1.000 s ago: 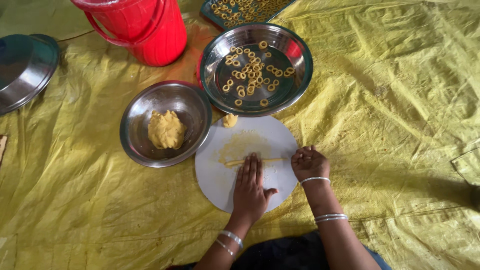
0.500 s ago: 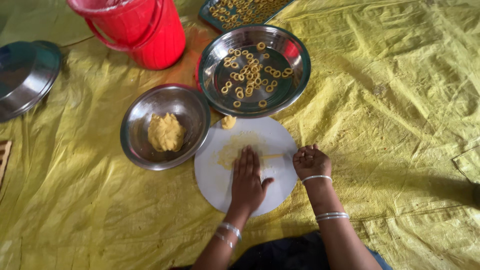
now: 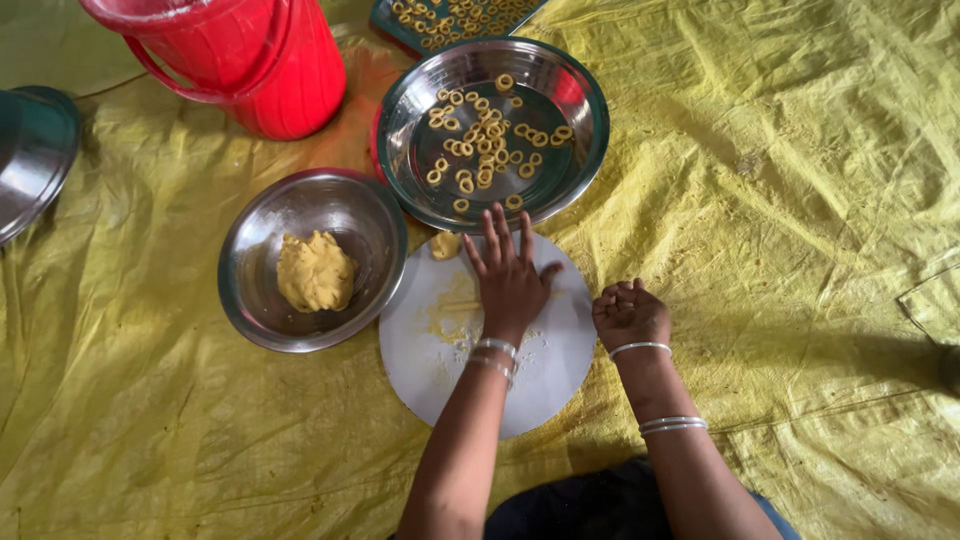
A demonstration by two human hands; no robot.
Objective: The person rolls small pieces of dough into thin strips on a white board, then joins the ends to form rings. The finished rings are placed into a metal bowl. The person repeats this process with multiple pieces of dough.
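My left hand (image 3: 508, 275) lies flat, fingers spread, on a round white board (image 3: 440, 365), pressing on a thin strand of yellow dough (image 3: 458, 306) that sticks out to its left. My right hand (image 3: 628, 310) rests curled at the board's right edge, fingers bent; whether it holds anything I cannot tell. A small lump of dough (image 3: 445, 244) sits at the board's far edge. A steel bowl (image 3: 260, 290) to the left holds a mound of yellow dough (image 3: 314, 271). A steel plate (image 3: 590, 110) beyond the board carries several small dough rings (image 3: 485, 140).
A red plastic bucket (image 3: 260, 60) stands at the back left. A steel lid (image 3: 35, 155) lies at the far left edge. A dark tray (image 3: 455, 18) with more rings sits at the top. Everything rests on a wrinkled yellow sheet (image 3: 780, 200).
My left hand has slid forward across the board toward the steel plate, rolling the dough strand. My right hand stays at the board's right edge.
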